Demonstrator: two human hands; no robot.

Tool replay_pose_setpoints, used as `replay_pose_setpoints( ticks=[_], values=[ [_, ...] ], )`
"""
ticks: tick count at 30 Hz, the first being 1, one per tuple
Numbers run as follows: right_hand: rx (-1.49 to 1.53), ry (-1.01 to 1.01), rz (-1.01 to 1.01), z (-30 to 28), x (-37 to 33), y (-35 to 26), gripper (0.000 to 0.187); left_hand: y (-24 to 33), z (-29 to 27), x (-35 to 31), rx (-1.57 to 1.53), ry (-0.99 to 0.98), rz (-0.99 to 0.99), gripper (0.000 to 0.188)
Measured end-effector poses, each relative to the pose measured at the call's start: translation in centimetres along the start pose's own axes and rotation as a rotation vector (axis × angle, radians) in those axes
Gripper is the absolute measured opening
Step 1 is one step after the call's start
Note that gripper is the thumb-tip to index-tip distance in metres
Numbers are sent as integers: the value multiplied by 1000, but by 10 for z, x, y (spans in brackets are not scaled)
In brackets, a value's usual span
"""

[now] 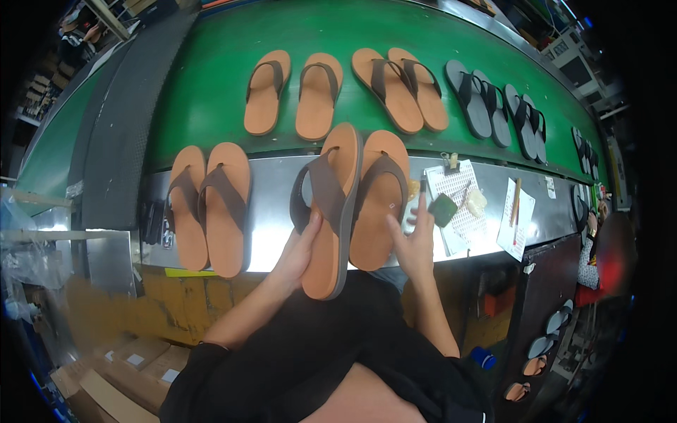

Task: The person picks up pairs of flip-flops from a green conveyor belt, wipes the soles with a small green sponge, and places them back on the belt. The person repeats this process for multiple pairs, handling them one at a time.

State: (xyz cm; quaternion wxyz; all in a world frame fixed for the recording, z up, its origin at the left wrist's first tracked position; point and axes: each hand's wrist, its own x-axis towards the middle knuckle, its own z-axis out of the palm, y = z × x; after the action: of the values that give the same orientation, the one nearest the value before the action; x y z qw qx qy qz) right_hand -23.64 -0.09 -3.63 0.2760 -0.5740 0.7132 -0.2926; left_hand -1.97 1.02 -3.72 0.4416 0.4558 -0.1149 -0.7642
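My left hand [303, 243] grips a tan flip-flop [326, 254] with a brown strap, holding it raised and tilted above the metal ledge. Beside it lies another tan flip-flop [370, 243], partly overlapped by the raised one. At that sandal's right edge is my right hand [416, 236], its thumb and index finger spread apart. Something small and dark grey shows at the index fingertip; what it is cannot be made out. A green pad [443, 210] and a pale yellowish lump [476, 203] rest on a printed sheet [462, 229] right of this hand.
A tan pair [226, 240] stands left on the metal ledge [271, 211]. Beyond, the green conveyor belt [211, 92] carries more tan flip-flops [319, 106] and grey ones [469, 106]. A pencil [516, 201] lies on paper at right. Cardboard boxes [134, 356] sit below left.
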Motion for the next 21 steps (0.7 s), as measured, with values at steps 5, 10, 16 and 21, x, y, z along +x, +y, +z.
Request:
replay_pose_setpoints(
  ticks=[5, 10, 16, 21],
  values=[
    [140, -68, 89, 30, 13, 37, 40, 7, 2, 4, -38, -111, 107, 45],
    [818, -77, 274, 29, 9, 34, 36, 10, 3, 1, -10, -165, 105, 54],
    [1358, -285, 381, 17, -8, -11, 44, 3, 6, 4, -71, -284, 180, 53],
    [1274, -355, 401, 28, -28, -33, 41, -9, 14, 4, -83, -365, 203, 49]
  ],
)
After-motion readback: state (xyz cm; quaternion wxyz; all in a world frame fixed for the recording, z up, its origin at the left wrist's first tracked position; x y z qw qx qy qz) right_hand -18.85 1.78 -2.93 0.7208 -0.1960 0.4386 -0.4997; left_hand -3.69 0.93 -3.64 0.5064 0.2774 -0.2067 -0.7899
